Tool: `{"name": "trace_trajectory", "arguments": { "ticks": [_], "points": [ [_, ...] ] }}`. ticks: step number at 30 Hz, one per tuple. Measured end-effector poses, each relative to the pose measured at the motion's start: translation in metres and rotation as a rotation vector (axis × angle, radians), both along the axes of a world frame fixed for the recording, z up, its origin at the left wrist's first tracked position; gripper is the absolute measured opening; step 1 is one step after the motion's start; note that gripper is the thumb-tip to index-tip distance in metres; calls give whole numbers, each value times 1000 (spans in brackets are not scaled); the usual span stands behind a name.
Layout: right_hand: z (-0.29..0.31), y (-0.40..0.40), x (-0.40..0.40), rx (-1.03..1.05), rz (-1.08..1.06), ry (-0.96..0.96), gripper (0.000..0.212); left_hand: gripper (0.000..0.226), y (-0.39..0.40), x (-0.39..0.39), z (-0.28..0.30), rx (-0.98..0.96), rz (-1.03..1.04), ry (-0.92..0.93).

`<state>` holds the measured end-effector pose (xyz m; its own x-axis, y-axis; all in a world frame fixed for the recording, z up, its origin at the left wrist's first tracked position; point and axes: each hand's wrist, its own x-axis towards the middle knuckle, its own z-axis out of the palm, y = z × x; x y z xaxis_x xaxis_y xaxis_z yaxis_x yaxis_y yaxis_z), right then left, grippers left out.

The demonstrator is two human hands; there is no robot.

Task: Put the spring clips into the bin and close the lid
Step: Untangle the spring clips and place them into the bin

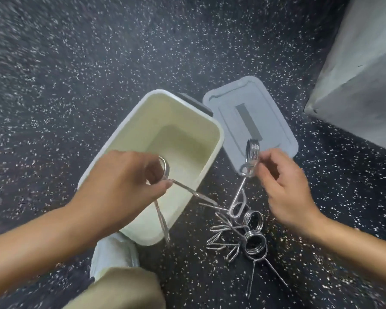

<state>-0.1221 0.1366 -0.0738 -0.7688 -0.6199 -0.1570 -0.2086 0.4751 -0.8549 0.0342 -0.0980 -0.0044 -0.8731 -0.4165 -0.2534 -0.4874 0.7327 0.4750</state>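
An open cream bin [212, 123] stands on the speckled floor, with nothing visible inside. Its grey lid [274, 112] lies flat just right of it. My left hand [120, 184] hovers over the bin's near end, shut on a steel spring clip [165, 170] whose handles point down and to the right. My right hand [285, 184] is to the right of the bin, pinching another spring clip [251, 157] by its coil over the lid's near corner. A pile of several more spring clips [243, 233] lies on the floor between my hands, near the bin's front right corner.
A large grey block [361, 81] stands at the far right. My light shoe [114, 253] and trouser leg [125, 288] sit just in front of the bin. Dark speckled floor [98, 52] stretches all around.
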Motion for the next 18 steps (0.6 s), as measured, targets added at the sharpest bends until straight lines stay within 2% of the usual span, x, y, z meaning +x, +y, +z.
{"name": "trace_trajectory", "arguments": {
  "ticks": [4,9,14,18],
  "points": [
    [23,-23,-12,-47,19,84,11,29,-25,16,-6,-127,68,-76],
    [47,-54,-13,-30,80,175,25,26,-41,24,-31,-258,91,-205],
    [58,-78,-10,-7,158,242,9,17,-45,15,-75,-348,-58,-299],
    [53,-100,-9,15,248,322,5,40,-45,7,-109,-367,-220,-355]
  ]
}}
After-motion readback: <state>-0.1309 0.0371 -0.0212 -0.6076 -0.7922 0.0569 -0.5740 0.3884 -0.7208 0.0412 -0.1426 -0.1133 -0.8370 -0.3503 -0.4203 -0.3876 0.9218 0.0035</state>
